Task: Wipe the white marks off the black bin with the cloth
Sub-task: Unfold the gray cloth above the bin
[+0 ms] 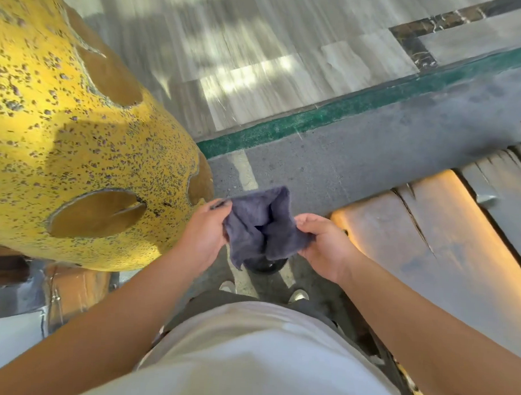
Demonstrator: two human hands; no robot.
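A dark grey-blue cloth [262, 227] hangs stretched between both hands in front of my body. My left hand [206, 229] pinches its left edge and my right hand [322, 244] grips its right edge. Just below the cloth, a small black rounded object [264, 266] shows on the ground; I cannot tell whether it belongs to the black bin. No white marks are visible.
A large yellow speckled structure with round holes [72, 137] stands close on the left. Wooden planks [429, 232] lie on the right. Grey pavement with a green strip [330, 114] and pale tiles stretches ahead. My shoes [297, 295] stand below.
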